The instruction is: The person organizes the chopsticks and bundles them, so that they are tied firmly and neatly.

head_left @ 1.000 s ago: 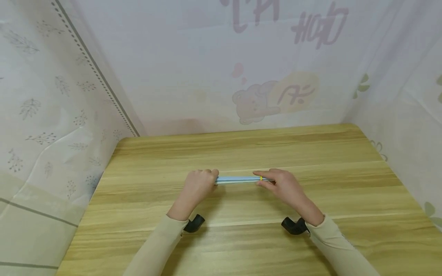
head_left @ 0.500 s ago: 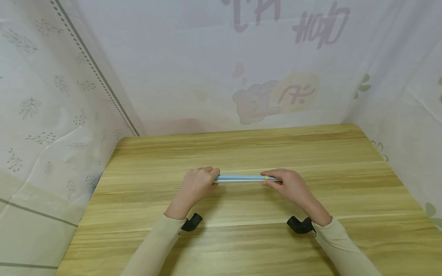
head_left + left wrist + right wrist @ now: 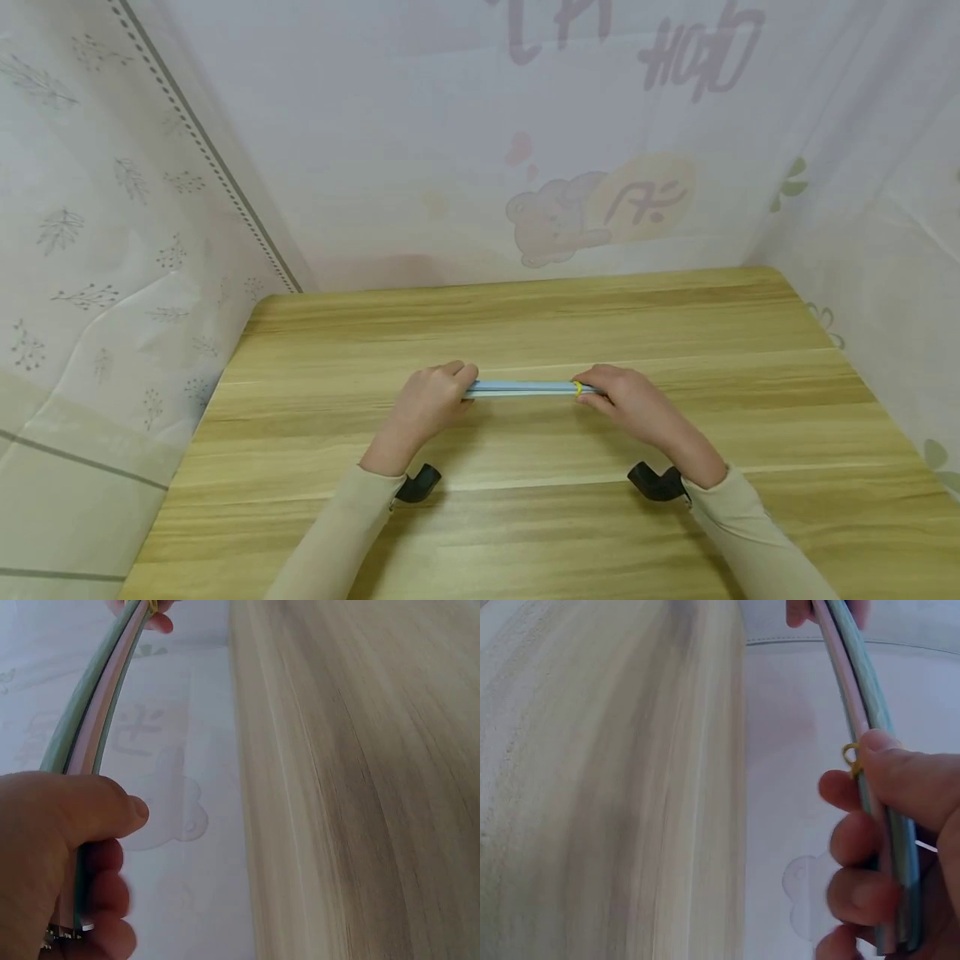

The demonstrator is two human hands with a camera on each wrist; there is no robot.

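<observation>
Left hand (image 3: 431,403) grips the stick bundle (image 3: 525,387) at nine o'clock, right hand (image 3: 632,402) at three. The yellow band (image 3: 578,388) seems mid-adjustment, needing steadiness.

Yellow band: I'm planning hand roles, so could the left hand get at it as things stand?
Probably not without shifting grip: the left hand grips the opposite end of the bundle, and the right hand holds it at the yellow band.

Wears long, plain beige sleeves (image 3: 330,537) — fairly smooth on the left, softly creased on the right. Also bears matching black fittings (image 3: 418,485) at the inner side of both cuffs (image 3: 708,493) — stubby, tube-like, bent like elbows, blunt-ended.
</observation>
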